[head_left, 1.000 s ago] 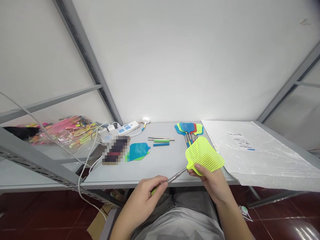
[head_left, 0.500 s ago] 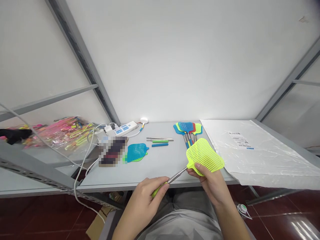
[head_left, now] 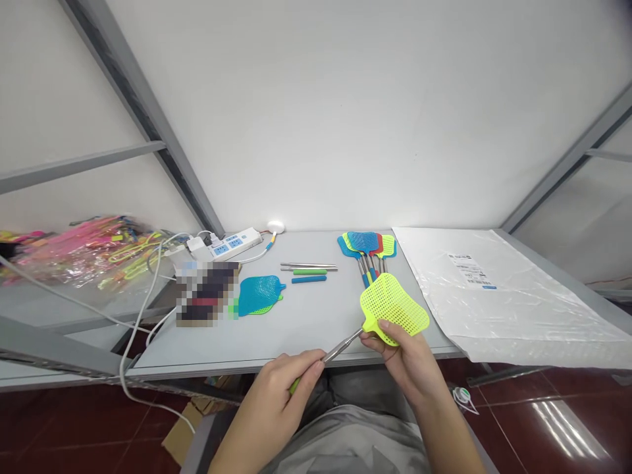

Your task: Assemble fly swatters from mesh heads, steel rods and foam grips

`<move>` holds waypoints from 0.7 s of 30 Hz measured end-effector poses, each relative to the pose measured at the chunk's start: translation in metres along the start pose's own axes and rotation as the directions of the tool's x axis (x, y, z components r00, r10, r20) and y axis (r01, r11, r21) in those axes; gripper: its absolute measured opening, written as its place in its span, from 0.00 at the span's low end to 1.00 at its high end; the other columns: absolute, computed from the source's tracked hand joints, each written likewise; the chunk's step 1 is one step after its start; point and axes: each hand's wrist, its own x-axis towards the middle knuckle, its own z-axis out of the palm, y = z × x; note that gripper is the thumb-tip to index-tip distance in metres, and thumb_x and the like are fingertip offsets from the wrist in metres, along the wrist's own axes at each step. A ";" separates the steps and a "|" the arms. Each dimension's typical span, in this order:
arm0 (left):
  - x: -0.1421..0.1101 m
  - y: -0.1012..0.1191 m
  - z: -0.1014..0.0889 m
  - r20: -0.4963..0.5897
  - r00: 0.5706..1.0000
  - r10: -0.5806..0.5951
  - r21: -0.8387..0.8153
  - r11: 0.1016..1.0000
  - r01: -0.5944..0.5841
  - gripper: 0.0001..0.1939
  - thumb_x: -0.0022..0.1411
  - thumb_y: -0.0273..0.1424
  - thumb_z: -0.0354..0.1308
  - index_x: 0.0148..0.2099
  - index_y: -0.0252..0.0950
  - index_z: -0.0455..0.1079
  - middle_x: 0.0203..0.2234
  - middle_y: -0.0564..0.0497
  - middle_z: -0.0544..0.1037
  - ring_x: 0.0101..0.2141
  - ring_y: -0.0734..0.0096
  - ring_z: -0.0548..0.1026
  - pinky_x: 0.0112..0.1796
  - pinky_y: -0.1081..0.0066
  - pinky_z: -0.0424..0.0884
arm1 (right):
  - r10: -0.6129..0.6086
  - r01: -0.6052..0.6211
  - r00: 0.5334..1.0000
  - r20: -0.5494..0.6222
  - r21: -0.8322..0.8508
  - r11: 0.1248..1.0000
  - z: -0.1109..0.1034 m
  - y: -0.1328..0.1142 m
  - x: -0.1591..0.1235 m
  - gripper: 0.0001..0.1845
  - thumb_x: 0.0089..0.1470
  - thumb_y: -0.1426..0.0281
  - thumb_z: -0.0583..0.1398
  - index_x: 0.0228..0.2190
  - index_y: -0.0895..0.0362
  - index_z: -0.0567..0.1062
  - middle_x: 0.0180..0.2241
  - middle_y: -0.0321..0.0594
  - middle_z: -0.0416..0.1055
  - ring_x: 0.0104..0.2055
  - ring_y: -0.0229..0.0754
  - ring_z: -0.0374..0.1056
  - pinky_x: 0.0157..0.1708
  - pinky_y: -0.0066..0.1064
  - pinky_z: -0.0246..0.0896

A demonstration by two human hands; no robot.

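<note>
Both hands hold one yellow-green fly swatter (head_left: 394, 303) above the front edge of the table. My left hand (head_left: 288, 388) is wrapped round its green grip, where the metal rod comes out. My right hand (head_left: 407, 355) pinches the base of the mesh head, thumb on top. Behind it lies a fanned pile of fly swatters (head_left: 364, 242) in blue, yellow-green and red. To the left are a blue swatter head (head_left: 259, 293) over a green one, and metal rods with a green grip (head_left: 310, 271) and a blue grip (head_left: 309, 280).
A white plastic mailer bag (head_left: 474, 296) covers the table's right side. At the left are a power strip (head_left: 234, 245), white cables (head_left: 143, 296) and a pixelated dark object (head_left: 207, 294). Bagged colourful items (head_left: 93, 247) lie beyond the grey shelf post (head_left: 148, 125).
The view has shifted, so the table's contents sit further left in the picture. Both hands keep the same hold on the fly swatter, and its parts stay joined.
</note>
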 end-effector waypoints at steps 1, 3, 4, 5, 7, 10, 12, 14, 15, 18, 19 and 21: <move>0.000 0.001 -0.001 0.001 1.000 0.005 0.007 1.000 -0.005 0.17 0.71 0.38 0.48 0.54 0.45 0.74 0.44 0.51 0.81 0.41 0.65 0.78 0.44 0.71 0.71 | -0.009 0.009 1.000 0.010 -0.006 1.000 0.001 -0.001 -0.001 0.11 0.48 0.65 0.69 0.34 0.56 0.80 0.33 0.40 0.78 0.32 0.44 0.75 0.37 0.41 0.74; -0.001 0.004 -0.002 -0.003 1.000 0.009 0.023 1.000 -0.009 0.17 0.71 0.38 0.48 0.55 0.45 0.74 0.44 0.52 0.81 0.42 0.65 0.78 0.44 0.71 0.71 | -0.029 0.030 0.999 0.020 -0.019 0.999 0.003 -0.003 -0.004 0.10 0.49 0.66 0.69 0.34 0.56 0.80 0.34 0.40 0.78 0.32 0.44 0.75 0.37 0.40 0.74; -0.001 0.005 -0.002 -0.006 1.000 0.008 0.030 1.000 -0.008 0.17 0.71 0.39 0.48 0.55 0.46 0.74 0.44 0.52 0.81 0.42 0.65 0.78 0.45 0.70 0.70 | -0.041 0.041 0.999 0.019 -0.023 0.999 0.004 -0.004 -0.006 0.11 0.49 0.66 0.69 0.36 0.56 0.80 0.34 0.40 0.78 0.33 0.44 0.75 0.37 0.40 0.74; -0.002 0.007 -0.002 -0.011 1.000 0.005 0.035 0.999 -0.005 0.17 0.71 0.39 0.48 0.55 0.46 0.74 0.44 0.52 0.81 0.42 0.65 0.78 0.45 0.70 0.70 | -0.053 0.053 0.999 0.014 -0.025 0.998 0.006 -0.005 -0.007 0.13 0.49 0.67 0.69 0.38 0.55 0.79 0.34 0.40 0.78 0.33 0.44 0.76 0.37 0.40 0.74; -0.003 0.009 -0.003 -0.019 1.000 0.005 0.047 0.999 -0.004 0.17 0.71 0.39 0.48 0.55 0.46 0.74 0.44 0.52 0.81 0.43 0.65 0.77 0.45 0.70 0.70 | -0.082 0.081 0.997 -0.013 -0.033 0.996 0.008 -0.006 -0.009 0.18 0.47 0.66 0.70 0.43 0.53 0.78 0.35 0.39 0.78 0.33 0.44 0.76 0.37 0.40 0.75; -0.005 0.010 -0.004 -0.021 1.000 0.016 0.070 0.997 -0.015 0.17 0.71 0.40 0.48 0.54 0.46 0.74 0.44 0.53 0.81 0.43 0.65 0.77 0.46 0.70 0.69 | -0.132 0.129 0.990 -0.051 -0.061 0.990 0.010 -0.005 -0.010 0.22 0.46 0.65 0.70 0.45 0.52 0.77 0.37 0.39 0.78 0.33 0.44 0.75 0.37 0.41 0.75; -0.005 0.010 -0.005 -0.033 0.999 0.022 0.077 0.997 -0.020 0.16 0.71 0.40 0.49 0.53 0.46 0.74 0.44 0.53 0.81 0.44 0.65 0.77 0.47 0.69 0.68 | -0.154 0.150 0.987 -0.040 -0.093 0.984 0.010 -0.004 -0.012 0.19 0.48 0.65 0.69 0.44 0.53 0.78 0.38 0.40 0.78 0.34 0.45 0.75 0.38 0.42 0.75; -0.005 0.008 -0.008 -0.038 0.999 0.029 0.075 0.997 -0.026 0.15 0.71 0.40 0.49 0.52 0.46 0.75 0.43 0.54 0.81 0.43 0.65 0.77 0.47 0.69 0.68 | -0.163 0.159 0.987 -0.013 -0.141 0.977 0.008 -0.003 -0.013 0.14 0.50 0.64 0.69 0.40 0.54 0.79 0.37 0.41 0.78 0.36 0.45 0.75 0.40 0.42 0.74; -0.005 0.008 -0.010 -0.033 0.999 0.035 0.070 0.997 -0.033 0.15 0.70 0.39 0.50 0.51 0.46 0.75 0.43 0.54 0.81 0.42 0.65 0.77 0.46 0.69 0.68 | -0.160 0.158 0.987 0.005 -0.165 0.974 0.007 -0.002 -0.013 0.13 0.50 0.64 0.69 0.38 0.55 0.79 0.37 0.42 0.78 0.37 0.46 0.75 0.40 0.42 0.74; -0.006 0.006 -0.013 0.000 0.999 0.050 0.034 0.998 -0.050 0.15 0.70 0.39 0.50 0.50 0.45 0.76 0.41 0.53 0.82 0.41 0.65 0.77 0.44 0.70 0.68 | -0.132 0.142 0.989 0.061 -0.208 0.968 0.005 -0.001 -0.014 0.13 0.50 0.64 0.69 0.39 0.54 0.79 0.40 0.42 0.77 0.40 0.47 0.73 0.40 0.41 0.74; -0.006 0.005 -0.013 0.005 0.999 0.050 0.016 0.999 -0.050 0.15 0.70 0.39 0.50 0.49 0.44 0.76 0.41 0.53 0.82 0.41 0.65 0.77 0.44 0.70 0.68 | -0.122 0.137 0.989 0.078 -0.212 0.968 0.004 -0.001 -0.014 0.13 0.51 0.64 0.68 0.39 0.53 0.79 0.41 0.42 0.77 0.41 0.47 0.73 0.39 0.41 0.74; -0.006 0.006 -0.012 0.009 0.999 0.039 -0.021 0.999 -0.038 0.15 0.70 0.39 0.50 0.48 0.43 0.76 0.41 0.53 0.82 0.40 0.66 0.77 0.43 0.71 0.69 | -0.114 0.133 0.989 0.097 -0.220 0.966 0.004 0.000 -0.015 0.13 0.51 0.64 0.68 0.40 0.52 0.79 0.42 0.42 0.76 0.43 0.48 0.72 0.40 0.42 0.74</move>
